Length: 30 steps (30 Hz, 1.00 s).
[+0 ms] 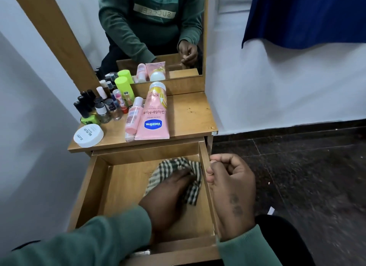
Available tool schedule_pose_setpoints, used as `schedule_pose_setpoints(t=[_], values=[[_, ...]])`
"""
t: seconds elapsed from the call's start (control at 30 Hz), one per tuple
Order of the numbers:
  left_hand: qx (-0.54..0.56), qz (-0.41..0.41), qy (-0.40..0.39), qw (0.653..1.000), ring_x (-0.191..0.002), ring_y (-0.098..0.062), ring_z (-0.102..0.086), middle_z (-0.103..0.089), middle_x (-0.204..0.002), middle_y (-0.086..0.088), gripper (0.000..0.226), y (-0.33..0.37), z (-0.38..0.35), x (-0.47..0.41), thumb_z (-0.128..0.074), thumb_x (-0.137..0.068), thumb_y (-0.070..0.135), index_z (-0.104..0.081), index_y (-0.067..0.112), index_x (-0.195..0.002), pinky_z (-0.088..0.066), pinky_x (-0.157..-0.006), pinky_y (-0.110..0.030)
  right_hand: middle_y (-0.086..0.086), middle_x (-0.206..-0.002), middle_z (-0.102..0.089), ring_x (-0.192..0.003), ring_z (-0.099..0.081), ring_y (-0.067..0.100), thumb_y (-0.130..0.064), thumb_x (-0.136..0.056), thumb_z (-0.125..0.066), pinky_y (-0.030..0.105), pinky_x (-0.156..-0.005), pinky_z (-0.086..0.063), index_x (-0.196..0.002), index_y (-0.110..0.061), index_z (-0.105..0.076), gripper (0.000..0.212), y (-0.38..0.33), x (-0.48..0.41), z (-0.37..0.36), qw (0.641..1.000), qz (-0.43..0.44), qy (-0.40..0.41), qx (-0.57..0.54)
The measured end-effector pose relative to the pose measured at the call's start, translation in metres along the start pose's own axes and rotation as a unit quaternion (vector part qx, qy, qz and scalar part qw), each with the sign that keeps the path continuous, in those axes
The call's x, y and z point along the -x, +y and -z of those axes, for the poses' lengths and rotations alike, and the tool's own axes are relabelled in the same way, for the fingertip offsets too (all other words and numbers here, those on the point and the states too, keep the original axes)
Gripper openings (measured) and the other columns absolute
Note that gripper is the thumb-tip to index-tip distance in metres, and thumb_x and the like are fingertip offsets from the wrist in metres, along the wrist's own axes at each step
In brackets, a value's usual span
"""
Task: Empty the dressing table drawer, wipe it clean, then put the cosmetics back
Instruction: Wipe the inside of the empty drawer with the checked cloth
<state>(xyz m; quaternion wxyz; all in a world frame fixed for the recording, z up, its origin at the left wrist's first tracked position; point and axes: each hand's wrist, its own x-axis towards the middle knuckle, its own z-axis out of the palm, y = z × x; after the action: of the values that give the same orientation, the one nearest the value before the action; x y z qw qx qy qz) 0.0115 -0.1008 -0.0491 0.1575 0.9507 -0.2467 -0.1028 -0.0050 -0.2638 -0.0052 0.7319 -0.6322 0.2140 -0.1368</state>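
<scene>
The drawer [95,188] stands pulled out at the near edge, its wooden floor bare except for a checked cloth [190,176] lying toward the right rear corner. The left hand [168,194] reaches in from the lower left, green sleeve at the wrist, palm down, its fingers closed into the cloth and pressing it against the drawer bottom. The right hand [229,186] rests against the drawer's right wall, back of the hand up, fingers curled loosely with the thumb meeting the fingertips near the wall's top edge; it grips nothing that can be made out.

Beyond the drawer, on the bench [190,115], the cosmetics sit well apart from both hands. One round white jar [88,135] lies nearest, at the left front. One large pink Vaseline tube [153,115] lies flat, cap away, with one small pink bottle [134,115] just beside it on the left. Behind the jar clusters a group of small nail polish bottles [99,105], too crowded to count, and one lime green can [122,87]. Farthest back, the mirror [65,16] reflects the bench.
</scene>
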Motion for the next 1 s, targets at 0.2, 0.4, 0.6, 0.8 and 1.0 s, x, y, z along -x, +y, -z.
schedule_pose_setpoints(t=[0.2, 0.4, 0.6, 0.8, 1.0], values=[[0.001, 0.07, 0.088, 0.994, -0.14, -0.024, -0.04, -0.043, -0.154, -0.005, 0.061, 0.001, -0.006, -0.037, -0.06, -0.09, 0.012, -0.047, 0.018, -0.149, -0.029, -0.121, -0.031, 0.004, -0.072, -0.072, -0.063, -0.066, 0.019, -0.007, -0.083, -0.068, 0.037, -0.062, -0.056, -0.08, -0.023, -0.074, 0.018, 0.001, 0.0, 0.002, 1.0, 0.0, 0.011, 0.017], [0.02, 0.136, 0.17, 0.976, -0.122, -0.025, -0.051, -0.058, -0.134, -0.004, 0.032, 0.014, -0.014, -0.052, -0.06, -0.096, 0.025, -0.066, 0.016, -0.127, -0.039, -0.109, -0.032, -0.003, -0.072, -0.071, -0.059, -0.06, 0.002, -0.002, -0.084, -0.069, 0.016, -0.054, -0.048, -0.085, -0.017, -0.073, 0.016, 0.001, -0.011, 0.008, 0.992, -0.08, 0.073, -0.067], [0.055, 0.101, 0.156, 0.981, -0.113, -0.026, -0.056, -0.064, -0.121, -0.006, 0.026, 0.017, -0.01, -0.057, -0.057, -0.094, 0.015, -0.07, 0.01, -0.115, -0.047, -0.101, -0.034, 0.004, -0.104, -0.073, -0.102, -0.065, 0.014, -0.009, -0.094, -0.062, 0.026, -0.073, -0.046, -0.107, -0.014, -0.069, 0.015, 0.008, -0.013, 0.01, 0.961, -0.254, 0.05, -0.099], [0.067, 0.044, 0.111, 0.991, -0.108, -0.019, -0.056, -0.064, -0.115, -0.001, 0.023, 0.012, -0.006, -0.042, -0.06, -0.095, 0.015, -0.071, 0.014, -0.115, -0.05, -0.098, -0.037, 0.007, -0.107, -0.074, -0.105, -0.067, 0.018, -0.01, -0.095, -0.061, 0.039, -0.106, -0.048, -0.109, -0.011, -0.071, 0.017, 0.007, -0.012, 0.008, 0.952, -0.283, 0.059, -0.104], [0.069, -0.099, -0.01, 0.993, -0.116, -0.007, -0.057, -0.066, -0.124, 0.008, 0.032, 0.006, 0.001, -0.009, -0.068, -0.092, 0.012, -0.072, 0.023, -0.121, -0.047, -0.105, -0.025, 0.002, -0.101, -0.077, -0.103, -0.068, 0.016, -0.014, -0.09, -0.063, 0.039, -0.101, -0.051, -0.102, -0.015, -0.073, 0.015, 0.01, -0.012, 0.009, 0.947, -0.297, 0.06, -0.11]])
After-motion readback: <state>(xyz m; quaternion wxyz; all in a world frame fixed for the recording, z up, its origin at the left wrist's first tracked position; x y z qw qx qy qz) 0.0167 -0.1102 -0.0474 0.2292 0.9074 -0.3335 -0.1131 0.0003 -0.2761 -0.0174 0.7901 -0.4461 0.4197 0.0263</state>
